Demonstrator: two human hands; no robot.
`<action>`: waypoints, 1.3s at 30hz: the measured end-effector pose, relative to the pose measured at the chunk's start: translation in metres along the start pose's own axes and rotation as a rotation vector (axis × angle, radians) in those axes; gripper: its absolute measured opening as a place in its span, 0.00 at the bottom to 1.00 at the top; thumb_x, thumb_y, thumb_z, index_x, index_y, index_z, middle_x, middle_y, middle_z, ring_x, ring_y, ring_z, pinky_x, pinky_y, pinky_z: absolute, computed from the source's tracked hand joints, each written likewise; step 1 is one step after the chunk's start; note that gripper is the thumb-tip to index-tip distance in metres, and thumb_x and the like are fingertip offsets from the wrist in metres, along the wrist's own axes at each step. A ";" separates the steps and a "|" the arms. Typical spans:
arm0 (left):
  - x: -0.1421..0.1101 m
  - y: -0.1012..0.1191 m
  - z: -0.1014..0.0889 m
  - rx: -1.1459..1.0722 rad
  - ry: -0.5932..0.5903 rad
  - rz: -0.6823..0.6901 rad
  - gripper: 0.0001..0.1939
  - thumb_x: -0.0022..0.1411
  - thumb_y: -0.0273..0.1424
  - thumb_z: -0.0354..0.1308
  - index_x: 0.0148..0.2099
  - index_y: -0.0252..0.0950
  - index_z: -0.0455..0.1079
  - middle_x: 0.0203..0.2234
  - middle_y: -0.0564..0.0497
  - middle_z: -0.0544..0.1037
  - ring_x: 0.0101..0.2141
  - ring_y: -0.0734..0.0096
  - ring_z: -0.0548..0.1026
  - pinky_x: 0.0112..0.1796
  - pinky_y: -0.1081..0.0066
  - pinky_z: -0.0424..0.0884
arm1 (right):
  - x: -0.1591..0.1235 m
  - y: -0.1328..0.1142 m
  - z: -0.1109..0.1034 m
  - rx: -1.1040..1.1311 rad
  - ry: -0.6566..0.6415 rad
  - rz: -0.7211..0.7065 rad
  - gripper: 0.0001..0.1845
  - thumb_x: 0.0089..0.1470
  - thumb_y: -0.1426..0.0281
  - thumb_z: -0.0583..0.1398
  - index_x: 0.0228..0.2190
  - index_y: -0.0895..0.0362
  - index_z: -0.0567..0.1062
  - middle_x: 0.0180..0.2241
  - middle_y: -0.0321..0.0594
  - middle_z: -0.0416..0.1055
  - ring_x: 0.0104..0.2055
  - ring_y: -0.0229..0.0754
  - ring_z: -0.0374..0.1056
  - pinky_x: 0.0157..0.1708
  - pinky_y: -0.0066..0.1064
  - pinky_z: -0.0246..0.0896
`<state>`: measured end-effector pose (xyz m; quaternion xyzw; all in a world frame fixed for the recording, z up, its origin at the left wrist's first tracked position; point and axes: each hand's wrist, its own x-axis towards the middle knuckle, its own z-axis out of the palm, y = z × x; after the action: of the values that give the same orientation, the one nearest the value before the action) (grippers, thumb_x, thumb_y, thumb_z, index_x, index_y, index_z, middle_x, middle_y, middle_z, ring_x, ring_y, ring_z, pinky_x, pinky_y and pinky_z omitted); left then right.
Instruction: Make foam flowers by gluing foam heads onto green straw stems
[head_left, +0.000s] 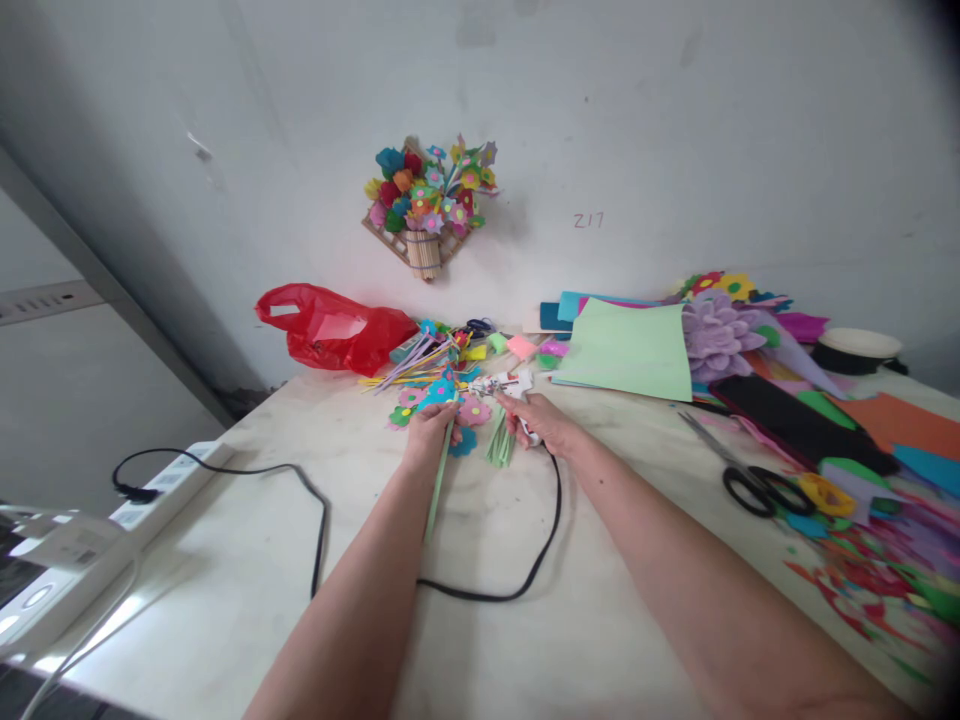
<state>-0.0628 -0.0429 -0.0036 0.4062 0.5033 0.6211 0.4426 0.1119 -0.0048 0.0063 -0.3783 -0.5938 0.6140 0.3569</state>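
My right hand [531, 420] is closed around a white hot glue gun [517, 383], its nozzle pointing left toward my left hand. A pale green strip [436, 500] hangs down from my left hand [433, 432], whose fingers are pinched on its upper end. The nozzle is close to that upper end; whether they touch I cannot tell. Colourful foam flowers [474, 410] lie on the table just behind and between my hands. Below the glue gun lies a bundle of pale green strips [500, 440].
A black cord [495, 598] loops from the glue gun across the table; a power strip [135, 515] lies at left. Scissors [750, 475], foam sheets [634, 345] and scraps [862, 580] cover the right side. A red plastic bag [330, 325] sits behind; a flower decoration [431, 205] hangs on the wall.
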 end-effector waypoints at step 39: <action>0.002 0.021 -0.003 -0.333 0.015 -0.232 0.05 0.52 0.25 0.55 0.34 0.29 0.67 0.17 0.52 0.70 0.15 0.81 0.67 0.13 0.83 0.59 | -0.003 -0.001 -0.042 -1.426 0.488 -0.124 0.16 0.52 0.64 0.52 0.44 0.53 0.65 0.42 0.42 0.68 0.40 0.43 0.66 0.32 0.30 0.54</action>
<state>-0.0693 -0.0444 0.0162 0.2619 0.4405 0.6436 0.5685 0.1508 0.0124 0.0074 -0.6087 -0.7714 -0.0413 0.1808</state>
